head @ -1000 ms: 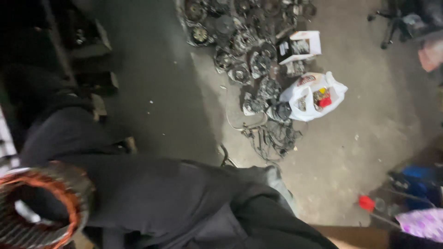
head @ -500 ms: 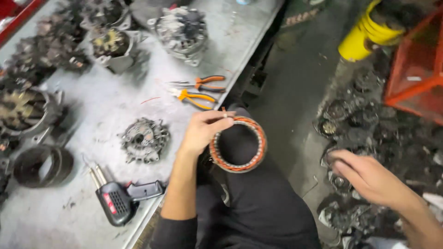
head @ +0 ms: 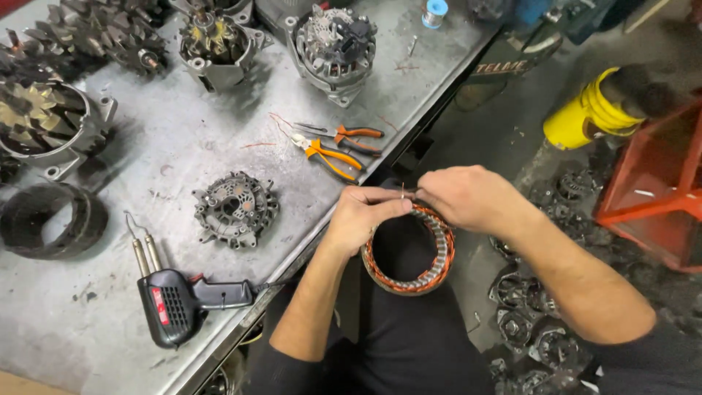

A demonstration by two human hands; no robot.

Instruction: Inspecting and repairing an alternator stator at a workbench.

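Left hand (head: pixel 362 219) and right hand (head: pixel 468 196) meeting above the lap, both closed on the top rim of a ring of copper windings (head: pixel 409 252), fingertips pinching a thin wire end that sticks up between them. Ring held off the edge of the worktop (head: pixel 183 146), upright and tilted toward the camera, over dark trousers. Just left of the hands, on the grey metal worktop, two pairs of orange-handled pliers (head: pixel 333 146) lying side by side near the edge. Further left, a round grey cast housing (head: pixel 235 207) lying flat. Near the front edge, a black pistol-shaped soldering gun (head: pixel 183 303) with its twin tips pointing away. At the far left, a dark empty ring (head: pixel 51 219), and above it an open housing with a finned rotor (head: pixel 40 124) inside. At the back, two whole alternators (head: pixel 333 44) standing apart. On the floor to the right, a yellow can (head: pixel 585 113) beside a red metal frame (head: pixel 651 183), with more dark round parts (head: pixel 534 329) scattered below the right forearm.
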